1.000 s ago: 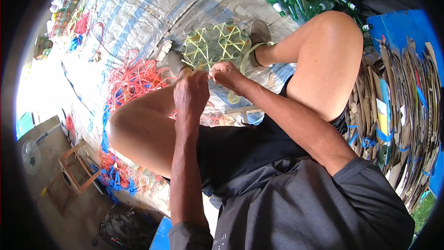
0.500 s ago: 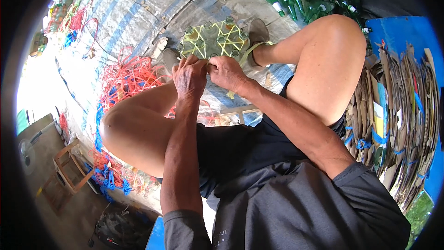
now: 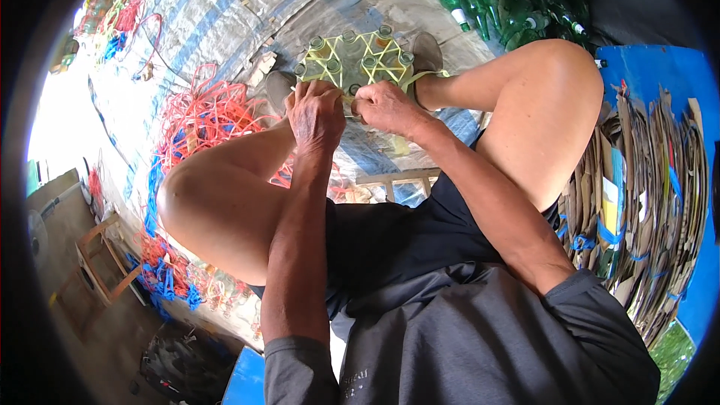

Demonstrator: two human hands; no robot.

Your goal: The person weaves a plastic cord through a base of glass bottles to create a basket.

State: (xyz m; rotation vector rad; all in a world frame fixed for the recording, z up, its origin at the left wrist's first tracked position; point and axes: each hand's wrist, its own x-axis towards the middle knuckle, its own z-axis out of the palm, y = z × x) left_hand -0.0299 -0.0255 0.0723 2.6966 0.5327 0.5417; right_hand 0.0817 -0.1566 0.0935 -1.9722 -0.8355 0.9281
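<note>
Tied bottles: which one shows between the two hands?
The lowest tied bottle in view, between left hand and right hand; the other tied bottles show their mouths higher.

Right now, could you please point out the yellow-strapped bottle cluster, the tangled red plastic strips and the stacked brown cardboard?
Yellow-strapped bottle cluster point(image 3: 350, 54), head view: its middle.
Tangled red plastic strips point(image 3: 210, 116), head view: heap's middle.
Stacked brown cardboard point(image 3: 660, 196), head view: sheet edges.
</note>
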